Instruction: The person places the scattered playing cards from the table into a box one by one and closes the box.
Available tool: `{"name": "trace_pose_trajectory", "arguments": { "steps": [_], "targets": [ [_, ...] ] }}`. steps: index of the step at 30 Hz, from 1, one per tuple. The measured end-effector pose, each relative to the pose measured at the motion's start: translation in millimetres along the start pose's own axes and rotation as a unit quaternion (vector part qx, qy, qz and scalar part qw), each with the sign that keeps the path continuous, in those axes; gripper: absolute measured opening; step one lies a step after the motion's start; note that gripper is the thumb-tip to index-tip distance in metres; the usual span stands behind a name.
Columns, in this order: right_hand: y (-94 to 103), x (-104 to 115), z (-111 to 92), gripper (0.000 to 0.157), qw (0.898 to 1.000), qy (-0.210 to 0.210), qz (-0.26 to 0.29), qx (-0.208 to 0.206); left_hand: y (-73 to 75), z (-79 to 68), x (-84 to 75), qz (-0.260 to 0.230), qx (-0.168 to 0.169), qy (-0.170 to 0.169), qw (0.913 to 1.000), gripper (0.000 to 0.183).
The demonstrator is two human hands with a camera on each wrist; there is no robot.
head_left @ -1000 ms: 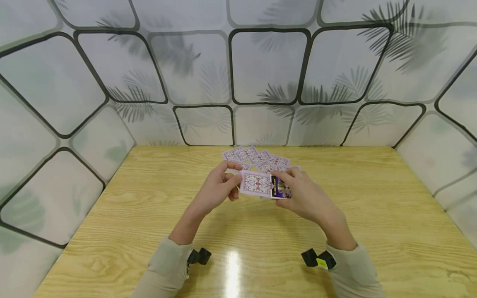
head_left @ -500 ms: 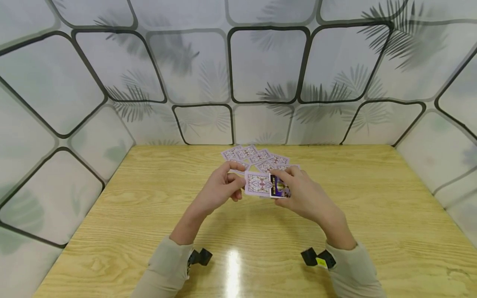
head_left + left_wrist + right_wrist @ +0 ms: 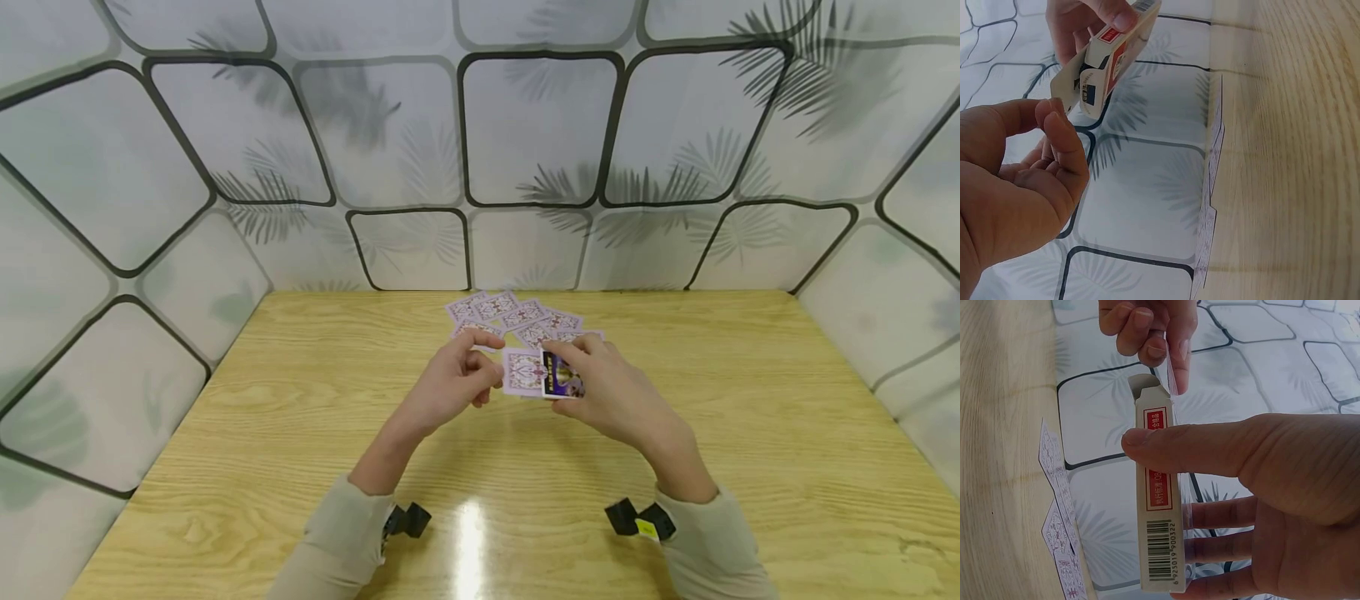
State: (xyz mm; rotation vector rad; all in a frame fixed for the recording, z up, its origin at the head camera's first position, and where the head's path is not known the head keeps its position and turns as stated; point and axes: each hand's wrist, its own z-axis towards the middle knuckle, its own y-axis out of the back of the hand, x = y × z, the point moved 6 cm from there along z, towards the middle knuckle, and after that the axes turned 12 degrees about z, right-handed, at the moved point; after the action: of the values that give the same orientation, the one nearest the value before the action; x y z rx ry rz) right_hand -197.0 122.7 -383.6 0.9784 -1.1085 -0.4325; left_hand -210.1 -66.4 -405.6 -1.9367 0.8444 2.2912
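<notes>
My right hand (image 3: 622, 396) grips a small playing-card box (image 3: 561, 377) at its right end, thumb along the narrow side with the barcode (image 3: 1160, 550). A playing card (image 3: 520, 372) with a purple floral back sticks out leftward from the box's open end. My left hand (image 3: 448, 387) pinches the card's outer edge, index finger stretched above it. In the left wrist view, the left fingertips (image 3: 1050, 109) are right at the card's corner, and the box's end flap (image 3: 1089, 94) stands open. The rest of the card is hidden by the box.
Several cards (image 3: 525, 314) with the same floral back lie spread face down at the far middle of the wooden table (image 3: 300, 433). Behind them rises a pale wall covering (image 3: 540, 133) with dark outlines and leaf prints, which also runs along both sides.
The left hand has moved right toward the box with the card, and less of the card now sticks out. The right hand and box have hardly moved.
</notes>
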Motion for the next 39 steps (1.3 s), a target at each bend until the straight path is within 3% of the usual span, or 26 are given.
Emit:
{"name": "trace_pose_trajectory", "arguments": {
  "steps": [12,39],
  "targets": [
    [-0.4,1.8,0.7,0.071,1.0,0.005,0.0,-0.001,-6.5,1.5,1.1,0.059,0.009,-0.017,0.9981,0.037],
    [-6.2,11.9,1.5,0.072,0.999,0.035,-0.004,0.0,-12.4,3.2,1.8,0.076,-0.016,-0.011,0.9969,0.041]
  ]
}}
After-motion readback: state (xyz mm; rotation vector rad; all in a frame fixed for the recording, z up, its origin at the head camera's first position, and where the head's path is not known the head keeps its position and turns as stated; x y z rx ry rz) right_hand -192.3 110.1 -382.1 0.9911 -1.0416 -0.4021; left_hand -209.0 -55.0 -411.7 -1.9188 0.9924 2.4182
